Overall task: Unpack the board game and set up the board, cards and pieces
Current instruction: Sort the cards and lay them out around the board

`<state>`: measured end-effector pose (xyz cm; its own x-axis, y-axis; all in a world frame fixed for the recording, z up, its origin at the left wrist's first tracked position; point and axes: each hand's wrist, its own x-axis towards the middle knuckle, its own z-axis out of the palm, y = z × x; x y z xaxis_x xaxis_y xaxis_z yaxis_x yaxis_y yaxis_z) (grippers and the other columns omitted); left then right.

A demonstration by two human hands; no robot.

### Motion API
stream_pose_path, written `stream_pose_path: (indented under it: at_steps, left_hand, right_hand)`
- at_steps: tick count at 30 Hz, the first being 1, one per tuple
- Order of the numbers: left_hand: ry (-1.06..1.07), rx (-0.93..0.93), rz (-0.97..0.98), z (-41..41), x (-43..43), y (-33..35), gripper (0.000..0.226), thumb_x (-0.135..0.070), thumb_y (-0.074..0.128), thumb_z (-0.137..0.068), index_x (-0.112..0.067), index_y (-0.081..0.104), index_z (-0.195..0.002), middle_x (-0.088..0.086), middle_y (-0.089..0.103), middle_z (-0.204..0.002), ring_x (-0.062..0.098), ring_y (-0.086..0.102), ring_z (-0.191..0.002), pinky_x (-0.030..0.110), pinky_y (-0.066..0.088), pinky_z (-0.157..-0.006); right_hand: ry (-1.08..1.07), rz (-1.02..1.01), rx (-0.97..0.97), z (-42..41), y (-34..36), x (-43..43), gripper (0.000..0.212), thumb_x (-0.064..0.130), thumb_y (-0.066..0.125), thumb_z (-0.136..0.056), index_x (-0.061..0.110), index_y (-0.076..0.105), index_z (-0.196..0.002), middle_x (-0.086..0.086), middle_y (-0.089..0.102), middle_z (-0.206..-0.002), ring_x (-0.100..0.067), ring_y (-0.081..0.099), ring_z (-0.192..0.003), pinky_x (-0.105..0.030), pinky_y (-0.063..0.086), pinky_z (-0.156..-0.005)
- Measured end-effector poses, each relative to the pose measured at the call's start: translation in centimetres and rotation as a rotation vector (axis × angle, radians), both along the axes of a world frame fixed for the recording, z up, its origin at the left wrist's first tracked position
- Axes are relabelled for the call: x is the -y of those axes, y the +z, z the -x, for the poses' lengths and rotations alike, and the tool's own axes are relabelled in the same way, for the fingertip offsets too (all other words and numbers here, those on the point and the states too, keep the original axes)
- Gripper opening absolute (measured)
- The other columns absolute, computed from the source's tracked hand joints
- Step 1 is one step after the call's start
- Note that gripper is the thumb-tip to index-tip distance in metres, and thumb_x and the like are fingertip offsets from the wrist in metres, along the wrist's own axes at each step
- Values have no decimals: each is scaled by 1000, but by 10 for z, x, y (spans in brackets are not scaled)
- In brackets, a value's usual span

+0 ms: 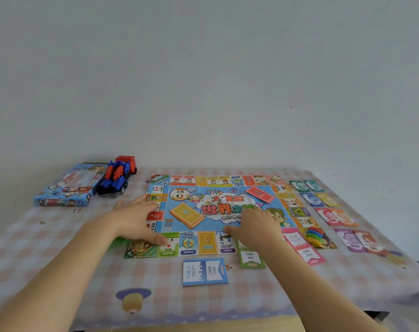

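Presently left hand (pixel 134 219) lies flat, fingers extended, on board (pixel 188 243) left edge; right hand (pixel 254 226) likewise, near edge.

Glossy printed paper board (pixel 218 212) lies on a smooth, checked plastic tablecloth (pixel 84 271).

The board (pixel 207 243) carries big red characters 世界之旅 at its centre, partly covered, and a round label 法国 near its far left corner. Squares along its near edge read 2000元, 2000元 and 1200元. Just in front of the board, a blue card (pixel 204 271) reads 1300 and a green card (pixel 250 258) reads 800. Right of the board, a purple banknote (pixel 352 240) reads 500.
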<state>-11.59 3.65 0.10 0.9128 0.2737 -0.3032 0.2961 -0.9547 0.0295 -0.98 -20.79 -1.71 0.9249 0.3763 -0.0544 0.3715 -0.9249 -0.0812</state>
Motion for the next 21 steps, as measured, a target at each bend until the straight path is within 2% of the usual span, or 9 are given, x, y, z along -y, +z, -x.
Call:
stream_pose_path:
  at_steps: [3,5,8,10,12,14,16,19,21]
  left_hand:
    - [-2,16,3,1,-1,-1,151,-101,31,-21,-28,9,-151,-1,-2,-160,16,-4,-147,49,0,-117]
    - [-1,28,6,2,1,-1,151,-101,31,-20,-29,10,-151,-2,-1,-160,16,-3,-147,49,1,-117]
    - [2,157,73,2,6,1,135,-100,36,-34,-32,15,-150,-6,6,-159,14,3,-146,51,1,-118]
    - [-28,312,114,-3,12,2,130,-101,29,-37,-34,23,-148,-11,13,-157,11,3,-146,52,2,-117]
    - [-95,429,122,-9,30,4,119,-98,31,-44,-34,31,-145,-13,20,-156,9,6,-145,51,4,-117]
    - [-181,466,134,-16,60,5,93,-85,47,-65,-36,36,-142,-14,24,-154,9,7,-145,49,3,-118]
    - [-284,467,125,-25,93,4,74,-68,55,-77,-36,38,-141,-15,26,-153,9,6,-145,48,1,-117]
    - [-409,452,151,-39,137,-2,65,-62,54,-83,-32,42,-140,-14,30,-152,8,7,-145,47,0,-117]
    - [-461,431,173,-46,160,-7,60,-58,53,-86,-31,44,-139,-12,32,-152,8,8,-145,47,0,-117]
  right_hand:
    - [7,-30,15,0,0,4,60,68,48,-82,17,55,-113,-4,55,-119,-25,51,-113,-42,41,-99]
    - [12,-98,45,1,2,10,58,63,47,-86,19,54,-123,-3,55,-126,-24,51,-116,-40,40,-101]
    - [0,-268,109,-1,6,24,43,42,48,-94,22,53,-131,0,53,-134,-21,49,-122,-38,39,-104]
    - [-47,-357,148,-6,8,36,35,25,47,-95,25,56,-129,2,55,-135,-20,51,-120,-37,44,-100]
    - [-115,-426,161,-13,10,49,38,10,47,-92,27,62,-122,2,58,-131,-19,54,-116,-37,49,-94]
    - [-164,-455,163,-17,13,62,42,1,48,-87,27,67,-115,4,59,-130,-19,54,-115,-34,50,-92]
    - [-164,-414,180,-18,16,73,44,-2,49,-86,27,69,-113,7,57,-133,-18,52,-119,-32,46,-93]
    - [-123,-375,256,-10,15,89,44,-2,48,-87,26,70,-112,8,60,-130,-17,51,-121,-31,44,-96]
    - [-114,-424,321,3,8,98,41,-1,48,-85,22,72,-108,5,64,-124,-16,54,-118,-31,43,-97]
